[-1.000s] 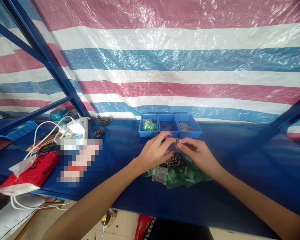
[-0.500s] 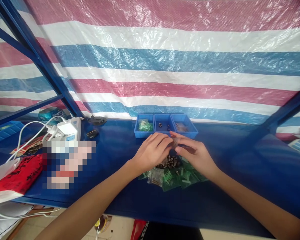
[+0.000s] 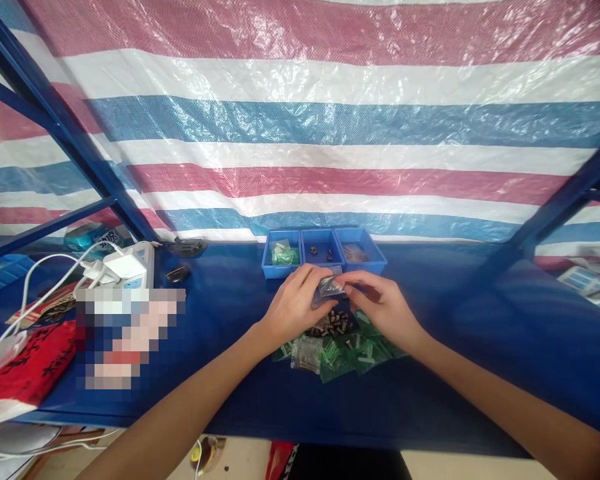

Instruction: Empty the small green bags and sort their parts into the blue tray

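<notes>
Fingers of the left hand [image 3: 297,305] are clamping a small clear bag [image 3: 331,287] against the thumb; those of the right hand [image 3: 386,307] seem to be pinching its right edge, though the contact is showing only partly; the bag is hanging above a heap of small dark metal pieces [image 3: 333,324], on the near side of three joined blue bins, its contents showing too faintly to tell.

Of these, the left bin [image 3: 281,272] is holding green packets; the middle bin [image 3: 318,238] is carrying a few small dark pieces; the right bin [image 3: 375,267] is containing clear packets lying flat; around the heap, green bags [image 3: 375,350] are spreading over the blue surface [image 3: 410,407], and a clear packet [image 3: 307,353] with thin rods inside is resting at their left.

Bare surface is running from the green bags to the front edge, and is stretching rightward past the right forearm to a slanting blue post [image 3: 560,207]; the bins are standing near the back edge, before a striped sheet [image 3: 330,180]; well to the left, a black mouse [image 3: 179,274], a power strip [image 3: 141,273] and a red packet [image 3: 35,363] are lying.
</notes>
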`<state>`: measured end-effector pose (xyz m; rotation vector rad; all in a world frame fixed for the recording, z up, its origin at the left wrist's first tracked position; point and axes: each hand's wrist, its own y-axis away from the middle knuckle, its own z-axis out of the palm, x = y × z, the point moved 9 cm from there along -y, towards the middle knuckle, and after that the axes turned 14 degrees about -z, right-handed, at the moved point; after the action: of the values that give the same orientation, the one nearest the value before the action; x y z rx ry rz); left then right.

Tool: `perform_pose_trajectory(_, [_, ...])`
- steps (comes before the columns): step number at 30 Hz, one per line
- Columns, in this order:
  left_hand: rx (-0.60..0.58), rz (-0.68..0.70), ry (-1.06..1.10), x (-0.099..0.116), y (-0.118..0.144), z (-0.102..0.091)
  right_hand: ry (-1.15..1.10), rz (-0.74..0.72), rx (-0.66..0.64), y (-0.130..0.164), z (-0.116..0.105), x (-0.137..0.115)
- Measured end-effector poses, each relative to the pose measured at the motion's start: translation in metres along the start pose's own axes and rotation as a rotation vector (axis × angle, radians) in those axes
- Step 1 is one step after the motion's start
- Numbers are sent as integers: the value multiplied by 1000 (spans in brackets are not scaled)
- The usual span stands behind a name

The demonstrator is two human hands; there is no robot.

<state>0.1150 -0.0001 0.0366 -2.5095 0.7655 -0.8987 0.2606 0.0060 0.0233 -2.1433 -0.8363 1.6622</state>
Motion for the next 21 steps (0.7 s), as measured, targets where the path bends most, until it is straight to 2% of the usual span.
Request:
perform_pose_trajectory(8, [82, 9, 20, -5, 2, -7, 27, -35, -48, 3, 7, 6])
perform_pose_trajectory(13, [23, 60, 30, 4, 3, -2, 210, -56, -94, 0, 4, 4])
perform_pose_trajectory(21, [17, 80, 39, 8, 5, -2, 302, -119, -116, -3, 3, -4])
